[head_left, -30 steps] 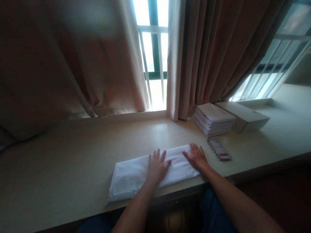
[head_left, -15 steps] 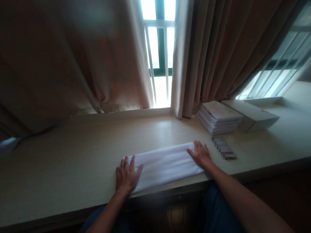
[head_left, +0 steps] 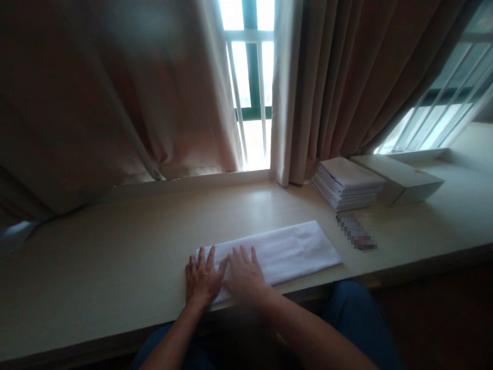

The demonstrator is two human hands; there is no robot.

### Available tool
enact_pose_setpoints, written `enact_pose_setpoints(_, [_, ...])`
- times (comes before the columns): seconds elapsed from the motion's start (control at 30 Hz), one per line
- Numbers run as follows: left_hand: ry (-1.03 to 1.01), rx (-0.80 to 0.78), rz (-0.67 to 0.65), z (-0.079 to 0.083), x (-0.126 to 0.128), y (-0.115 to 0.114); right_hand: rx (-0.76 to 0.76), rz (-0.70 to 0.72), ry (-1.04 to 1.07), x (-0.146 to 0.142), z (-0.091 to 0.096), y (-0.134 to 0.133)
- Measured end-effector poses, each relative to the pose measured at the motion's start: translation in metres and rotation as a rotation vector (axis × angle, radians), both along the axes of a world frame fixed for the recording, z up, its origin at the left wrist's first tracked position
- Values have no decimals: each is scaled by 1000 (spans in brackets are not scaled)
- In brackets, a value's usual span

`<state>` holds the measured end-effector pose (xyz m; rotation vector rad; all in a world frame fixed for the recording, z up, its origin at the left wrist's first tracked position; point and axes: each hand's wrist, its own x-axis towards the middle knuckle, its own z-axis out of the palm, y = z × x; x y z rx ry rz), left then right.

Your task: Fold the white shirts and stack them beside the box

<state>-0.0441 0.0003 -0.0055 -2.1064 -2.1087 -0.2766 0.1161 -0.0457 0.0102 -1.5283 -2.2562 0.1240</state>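
Note:
A white cloth (head_left: 298, 252), folded into a long flat strip, lies near the front edge of the pale desk. On its left end rests my left hand (head_left: 204, 277), flat with the fingers spread. Close beside it, my right hand (head_left: 245, 272) lies on the left half of the cloth, fingers apart and slightly blurred. The two thumbs almost meet. The right half of the cloth is uncovered and shows faint creases.
A stack of folded white cloths (head_left: 348, 185) stands at the back right, next to a white box (head_left: 404, 177). In front of the stack lies a blurred-out, phone-shaped object (head_left: 356, 232). Brown curtains (head_left: 173, 92) hang behind the desk (head_left: 115, 257), around a barred window.
My right hand has moved left from the right end of the cloth to beside my left hand. My left hand has stayed at the left end.

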Motion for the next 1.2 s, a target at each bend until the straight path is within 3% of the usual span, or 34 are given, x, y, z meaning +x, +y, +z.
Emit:
enact_pose_setpoints(0.07, [-5, -3, -10, 1, 0, 0, -43, -5, 9, 0, -2, -5])
enact_pose_setpoints(0.13, [-1, -4, -16, 2, 0, 0, -67, -12, 8, 21, -1, -10])
enact_pose_setpoints(0.43, [38, -40, -34, 2, -2, 1, -233, -218, -125, 178, -5, -18])
enact_pose_setpoints(0.57, [39, -18, -32, -2, -3, 3, -236, -324, -171, 225, -13, -18])
enact_pose_setpoints(0.87, [18, 18, 8, -9, -3, 6, -107, -624, -119, 231, -30, -25])
enact_pose_setpoints(1.03, [-21, 39, 36, -14, -3, 8, -137, -771, -101, 228, -30, -23])
enact_pose_setpoints(1.2, [-34, 42, 35, -12, -2, 7, -133, -779, -124, 225, -32, -20])
